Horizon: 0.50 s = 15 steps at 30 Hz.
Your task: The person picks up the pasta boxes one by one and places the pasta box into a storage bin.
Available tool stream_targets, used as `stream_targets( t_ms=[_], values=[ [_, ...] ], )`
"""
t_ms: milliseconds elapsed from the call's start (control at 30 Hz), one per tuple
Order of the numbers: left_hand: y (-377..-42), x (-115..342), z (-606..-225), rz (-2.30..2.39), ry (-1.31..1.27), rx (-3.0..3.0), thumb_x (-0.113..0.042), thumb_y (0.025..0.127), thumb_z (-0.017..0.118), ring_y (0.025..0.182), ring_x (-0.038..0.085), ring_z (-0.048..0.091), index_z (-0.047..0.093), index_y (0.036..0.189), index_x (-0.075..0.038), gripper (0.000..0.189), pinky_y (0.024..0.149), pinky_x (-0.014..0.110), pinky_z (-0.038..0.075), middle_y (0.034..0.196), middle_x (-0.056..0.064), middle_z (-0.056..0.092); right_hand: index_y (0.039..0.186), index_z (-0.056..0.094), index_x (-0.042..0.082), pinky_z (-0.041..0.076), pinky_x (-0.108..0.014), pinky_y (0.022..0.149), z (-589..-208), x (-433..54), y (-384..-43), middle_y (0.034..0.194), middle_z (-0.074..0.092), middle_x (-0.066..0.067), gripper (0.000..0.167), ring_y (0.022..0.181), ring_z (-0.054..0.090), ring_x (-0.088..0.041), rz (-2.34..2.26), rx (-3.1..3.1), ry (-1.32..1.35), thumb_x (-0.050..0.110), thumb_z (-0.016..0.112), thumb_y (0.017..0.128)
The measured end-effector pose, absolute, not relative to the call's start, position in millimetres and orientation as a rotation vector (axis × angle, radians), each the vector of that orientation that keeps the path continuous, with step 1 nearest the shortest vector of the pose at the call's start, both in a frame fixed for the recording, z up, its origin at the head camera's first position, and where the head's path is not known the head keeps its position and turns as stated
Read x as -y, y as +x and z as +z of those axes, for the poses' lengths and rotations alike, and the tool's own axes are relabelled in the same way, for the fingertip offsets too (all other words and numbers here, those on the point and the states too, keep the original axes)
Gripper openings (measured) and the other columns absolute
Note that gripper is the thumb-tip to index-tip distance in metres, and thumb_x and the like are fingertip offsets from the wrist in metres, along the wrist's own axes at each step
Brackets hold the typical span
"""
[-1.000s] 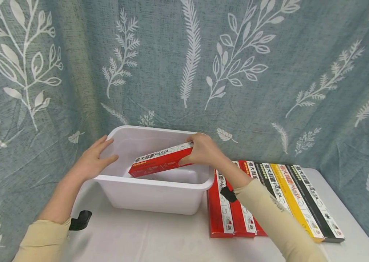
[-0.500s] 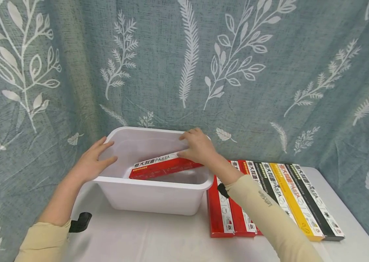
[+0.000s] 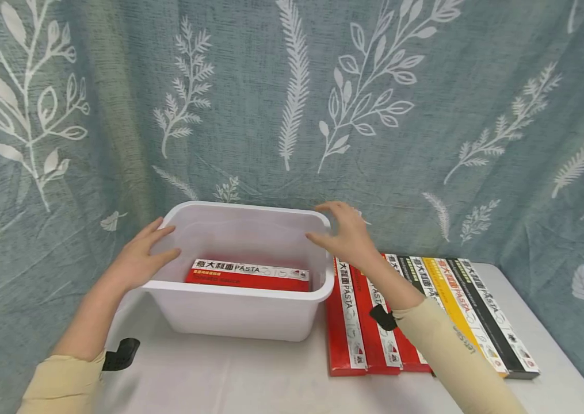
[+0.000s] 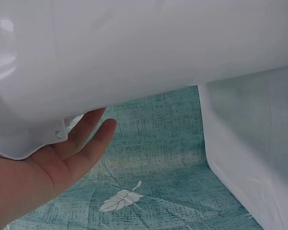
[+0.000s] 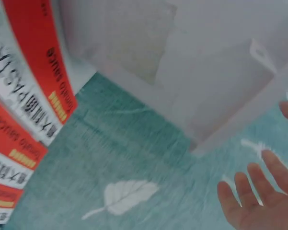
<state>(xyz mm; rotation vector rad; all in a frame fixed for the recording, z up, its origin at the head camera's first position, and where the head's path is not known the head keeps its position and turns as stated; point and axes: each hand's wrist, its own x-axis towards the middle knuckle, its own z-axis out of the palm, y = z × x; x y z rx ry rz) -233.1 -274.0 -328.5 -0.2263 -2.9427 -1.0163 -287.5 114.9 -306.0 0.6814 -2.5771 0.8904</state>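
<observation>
A red pasta box (image 3: pixel 250 276) lies lengthwise in the white plastic bin (image 3: pixel 240 294), its white lettered side facing up. At the bin's left end, my left hand (image 3: pixel 138 259) rests on the rim with fingers spread. The left wrist view shows that hand's fingers (image 4: pixel 93 143) extended along the outside of the bin wall (image 4: pixel 110 57). Over the bin's right rim, my right hand (image 3: pixel 346 233) holds nothing, thumb and fingers apart. In the right wrist view the right hand (image 5: pixel 263 196) shows spread fingers beside the outer wall of the bin (image 5: pixel 182 72).
Right of the bin, several pasta boxes lie side by side: red ones (image 3: pixel 340 345), a yellow one (image 3: pixel 465 316) and black ones (image 3: pixel 496 316). My right forearm crosses above them. A patterned curtain (image 3: pixel 250 115) hangs behind the white-covered table (image 3: pixel 229 374).
My right hand has let go of the red pasta box and moved up and right to the bin's rim. The box has dropped from a tilt to lying flat inside. My left hand stays put.
</observation>
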Motion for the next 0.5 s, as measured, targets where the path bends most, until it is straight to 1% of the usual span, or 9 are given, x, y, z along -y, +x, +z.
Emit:
stream_targets(
  t_ms=[167, 300, 500],
  values=[
    [-233, 276, -328, -1.016, -0.229, 2.944, -0.036, 0.100, 0.052, 0.140, 0.057, 0.006, 0.028, 0.149, 0.007, 0.069, 0.100, 0.076, 0.016, 0.159, 0.028, 0.002, 0.136, 0.056, 0.013, 0.047, -0.044, 0.094, -311, -145, -277, 0.133, 0.054, -0.008, 0.058, 0.117, 0.053, -0.028, 1.073, 2.529, 0.569, 0.027, 0.078, 0.084],
    [-233, 275, -328, -1.012, -0.235, 2.939, -0.037, 0.100, 0.052, 0.139, 0.057, 0.006, 0.029, 0.149, 0.007, 0.069, 0.100, 0.076, 0.016, 0.159, 0.027, 0.003, 0.140, 0.051, 0.013, 0.047, -0.046, 0.095, -321, -169, -268, 0.136, 0.051, -0.009, 0.064, 0.120, 0.051, -0.031, 1.108, 2.555, 0.494, 0.031, 0.077, 0.085],
    [-233, 273, -330, -1.024, -0.248, 2.937, -0.038, 0.101, 0.051, 0.140, 0.057, 0.006, 0.028, 0.149, 0.007, 0.070, 0.099, 0.076, 0.016, 0.159, 0.027, 0.002, 0.143, 0.046, 0.011, 0.045, -0.051, 0.094, -344, -206, -255, 0.139, 0.047, -0.014, 0.070, 0.123, 0.048, -0.035, 1.059, 2.619, 0.380, 0.036, 0.077, 0.085]
  ],
)
